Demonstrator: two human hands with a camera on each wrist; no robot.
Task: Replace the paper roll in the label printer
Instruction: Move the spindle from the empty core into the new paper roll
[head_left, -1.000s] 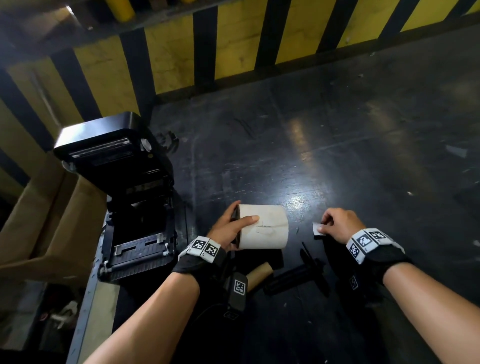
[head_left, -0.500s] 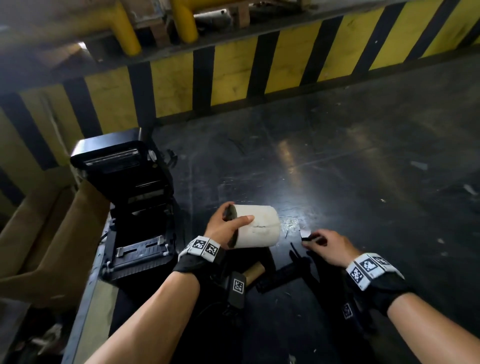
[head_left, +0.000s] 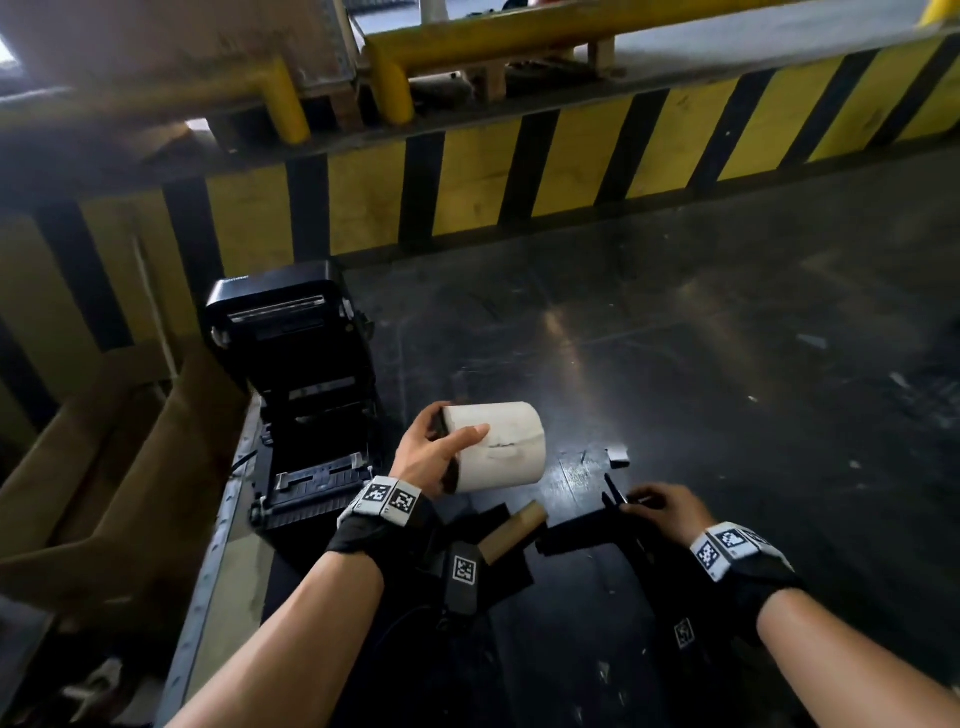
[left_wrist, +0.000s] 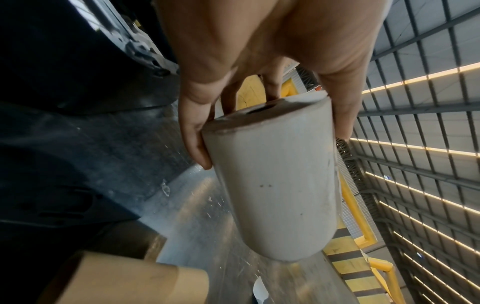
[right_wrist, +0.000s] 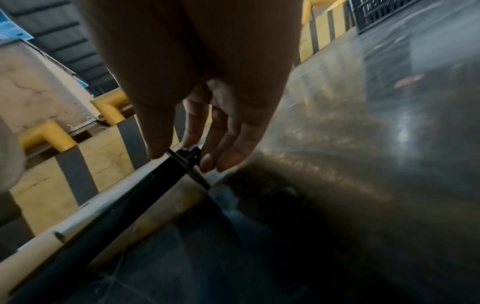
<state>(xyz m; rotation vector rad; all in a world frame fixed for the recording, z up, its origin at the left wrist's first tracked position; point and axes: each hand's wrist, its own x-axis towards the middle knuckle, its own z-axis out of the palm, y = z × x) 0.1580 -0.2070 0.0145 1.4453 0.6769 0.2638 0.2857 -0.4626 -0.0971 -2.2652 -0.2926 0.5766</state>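
Paper roll (head_left: 498, 451) clasped in left grip (head_left: 434, 452); right grip (head_left: 667, 506) pinching black spindle (head_left: 587, 530).

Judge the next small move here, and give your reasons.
Probably lift the black spindle and slide it into the paper roll. The right hand pinches the spindle's end on the table, the left hand holds the roll with its core hole free, and the label printer stands open.
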